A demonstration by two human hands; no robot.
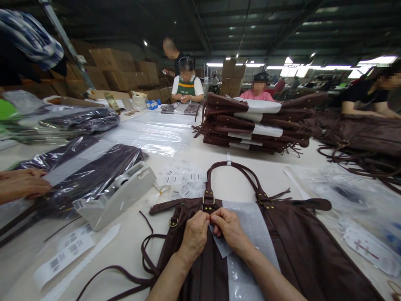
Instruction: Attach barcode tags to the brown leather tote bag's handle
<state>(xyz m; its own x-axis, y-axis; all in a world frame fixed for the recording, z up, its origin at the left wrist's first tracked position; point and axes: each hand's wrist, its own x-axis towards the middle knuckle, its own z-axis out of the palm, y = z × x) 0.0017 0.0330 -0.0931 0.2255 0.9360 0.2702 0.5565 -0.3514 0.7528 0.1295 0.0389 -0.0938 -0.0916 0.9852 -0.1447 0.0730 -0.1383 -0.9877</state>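
My left hand [196, 232] and right hand [230, 230] meet over the brown bag [297, 242], fingers pinched closed, can't tell on what; fiddly step, next move wants steadiness imo.

The bag [300, 246] looks leathery, smooth, its buckle [203, 200] shiny metal — the strip [256, 228] matt, papery — plastic sheets [156, 129] glossy.
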